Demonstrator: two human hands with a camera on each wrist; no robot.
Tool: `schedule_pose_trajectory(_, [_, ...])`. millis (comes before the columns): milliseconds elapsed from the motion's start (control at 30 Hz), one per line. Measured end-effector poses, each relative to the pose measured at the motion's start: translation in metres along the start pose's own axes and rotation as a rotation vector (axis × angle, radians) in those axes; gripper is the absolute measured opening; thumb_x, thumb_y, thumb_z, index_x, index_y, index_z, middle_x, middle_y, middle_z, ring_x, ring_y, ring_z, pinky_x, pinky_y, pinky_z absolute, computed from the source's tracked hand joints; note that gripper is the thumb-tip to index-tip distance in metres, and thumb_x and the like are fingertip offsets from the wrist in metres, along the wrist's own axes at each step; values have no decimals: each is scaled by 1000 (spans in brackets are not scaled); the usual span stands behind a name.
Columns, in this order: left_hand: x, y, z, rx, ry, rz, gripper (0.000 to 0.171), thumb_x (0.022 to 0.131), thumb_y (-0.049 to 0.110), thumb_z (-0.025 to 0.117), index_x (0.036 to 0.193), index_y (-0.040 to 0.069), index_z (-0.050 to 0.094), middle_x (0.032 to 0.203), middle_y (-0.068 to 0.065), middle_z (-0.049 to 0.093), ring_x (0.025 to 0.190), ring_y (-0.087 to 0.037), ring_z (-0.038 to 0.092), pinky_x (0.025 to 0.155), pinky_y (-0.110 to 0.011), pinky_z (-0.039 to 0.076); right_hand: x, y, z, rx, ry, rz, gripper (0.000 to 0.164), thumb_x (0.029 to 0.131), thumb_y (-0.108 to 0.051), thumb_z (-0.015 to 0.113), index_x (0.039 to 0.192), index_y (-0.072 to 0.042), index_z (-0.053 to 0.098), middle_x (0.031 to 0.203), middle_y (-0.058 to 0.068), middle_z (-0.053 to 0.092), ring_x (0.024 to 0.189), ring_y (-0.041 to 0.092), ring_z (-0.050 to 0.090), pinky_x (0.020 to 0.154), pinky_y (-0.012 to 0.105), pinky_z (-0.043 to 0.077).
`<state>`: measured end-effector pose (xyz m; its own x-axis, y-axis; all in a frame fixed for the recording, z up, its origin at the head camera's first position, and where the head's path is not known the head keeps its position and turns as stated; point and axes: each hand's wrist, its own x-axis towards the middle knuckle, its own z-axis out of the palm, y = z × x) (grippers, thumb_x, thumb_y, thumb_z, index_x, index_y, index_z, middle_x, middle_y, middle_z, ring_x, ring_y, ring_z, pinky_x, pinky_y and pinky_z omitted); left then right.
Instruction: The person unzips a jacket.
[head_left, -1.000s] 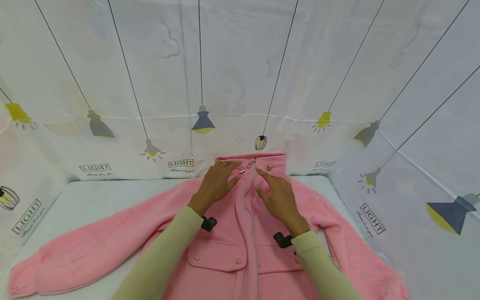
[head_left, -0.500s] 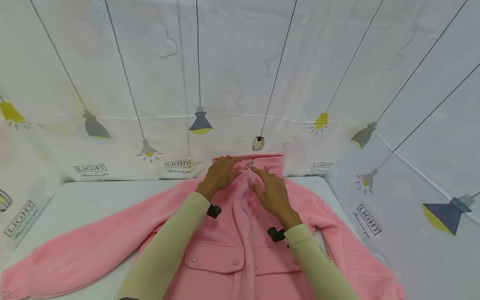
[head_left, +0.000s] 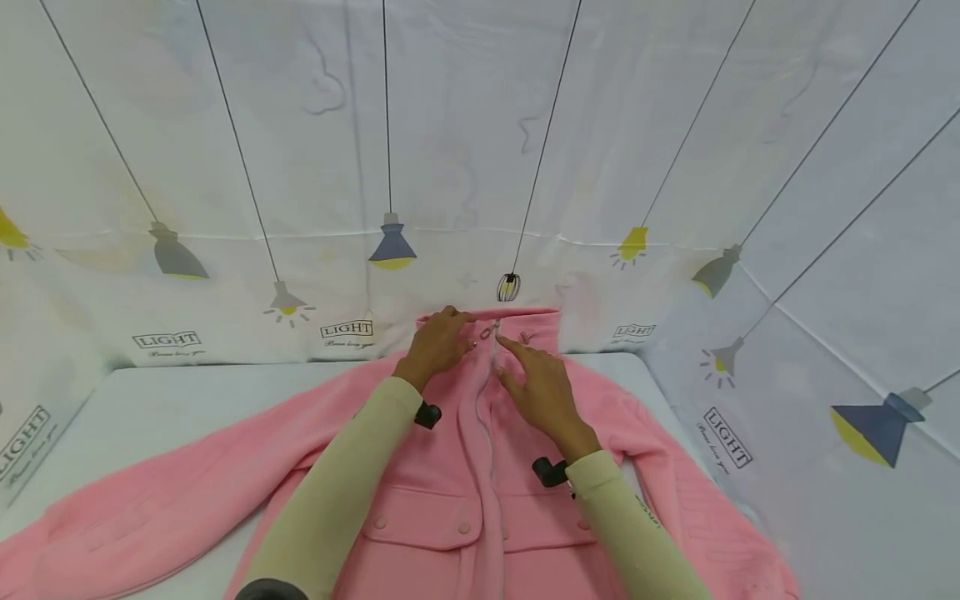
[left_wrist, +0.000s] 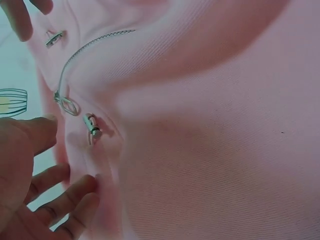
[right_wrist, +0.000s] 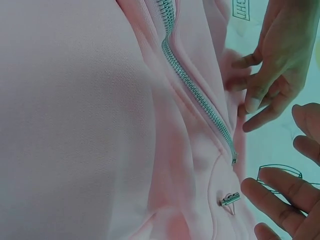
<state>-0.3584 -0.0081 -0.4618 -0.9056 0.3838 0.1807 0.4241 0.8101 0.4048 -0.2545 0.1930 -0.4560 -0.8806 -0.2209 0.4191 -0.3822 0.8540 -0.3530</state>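
A pink jacket (head_left: 420, 450), zipped up the front, lies spread on the white table. My left hand (head_left: 437, 343) is at the left side of its stand-up collar, fingers loosely bent; in the left wrist view the fingertips (left_wrist: 87, 186) are right at the collar fabric. Between the hands runs the metal zipper (right_wrist: 200, 97), with a looped zipper pull (left_wrist: 69, 105) at its top. A cord toggle (left_wrist: 92, 126) sits beside the pull. My right hand (head_left: 543, 392) is over the right chest, index finger reaching toward the zipper top, thumb apart, holding nothing.
The left sleeve (head_left: 187, 492) stretches across the table, and the right sleeve (head_left: 697, 492) hangs toward the lower right. A lamp-print cloth wall (head_left: 300, 167) rises right behind the collar. Buttoned pocket flaps (head_left: 423, 518) lie below the hands.
The head view has shifted slightly, so the jacket slides left in it. My right index finger has moved closer to the zipper top; my left hand stays by the collar.
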Motion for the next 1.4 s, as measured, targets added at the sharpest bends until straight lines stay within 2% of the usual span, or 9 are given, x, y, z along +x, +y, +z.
schedule_pose_trajectory(233, [4,-1,2,-10,9,10,41,101,22,73,141,15,65,134,-16,57,115,-33,67,99,-48,58,0,0,0,-3,11,-9,56,99,-25,75,153,-24,60,142,11,70,105,39,72,97,62,51])
schedule_pose_trajectory(433, [7,0,2,-28,-11,-7,34,103,20,69,137,13,66,129,-17,55,102,-33,68,95,-47,59,0,0,0,-5,0,-1,57,100,-27,75,154,-25,58,144,12,69,108,39,72,101,61,51])
schedule_pose_trajectory(667, [11,1,6,-59,-31,-15,28,105,20,66,132,13,68,129,-17,58,107,-33,69,101,-46,58,-1,1,-1,-17,-3,5,57,100,-28,75,154,-24,58,140,13,71,96,36,72,99,59,52])
schedule_pose_trajectory(800, [13,2,7,-98,-49,-10,26,105,19,65,130,13,70,127,-17,59,110,-33,67,104,-46,56,-1,2,0,-17,5,-2,56,100,-27,75,154,-24,58,139,13,72,103,37,73,100,60,52])
schedule_pose_trajectory(933, [15,3,6,-177,-87,12,25,106,16,62,129,11,71,127,-17,63,113,-34,64,105,-47,54,-2,4,1,-14,14,-13,57,100,-26,75,154,-24,58,138,13,72,110,36,73,102,60,52])
schedule_pose_trajectory(1033, [19,1,8,-239,-125,29,26,107,14,58,130,9,70,132,-15,66,120,-32,62,108,-46,52,-3,6,2,-16,21,-25,56,99,-25,76,153,-23,59,138,14,72,106,35,73,98,58,53])
schedule_pose_trajectory(1133, [22,1,11,-301,-142,17,27,107,14,56,130,9,69,134,-13,67,124,-31,60,111,-46,50,-3,8,2,-26,32,-41,55,100,-26,75,153,-23,60,138,15,72,103,34,74,94,56,54])
schedule_pose_trajectory(1233, [24,2,13,-374,-152,-25,27,109,20,57,131,11,68,127,-12,68,119,-29,62,109,-46,51,-3,9,2,-28,44,-52,55,100,-25,75,152,-22,60,139,16,71,103,33,75,92,56,55])
schedule_pose_trajectory(1400, [24,6,13,-521,-200,-96,30,110,25,56,136,14,66,110,-12,66,99,-26,65,96,-40,55,-4,9,0,-12,50,-56,54,99,-23,75,152,-21,61,130,18,75,101,32,76,91,56,56])
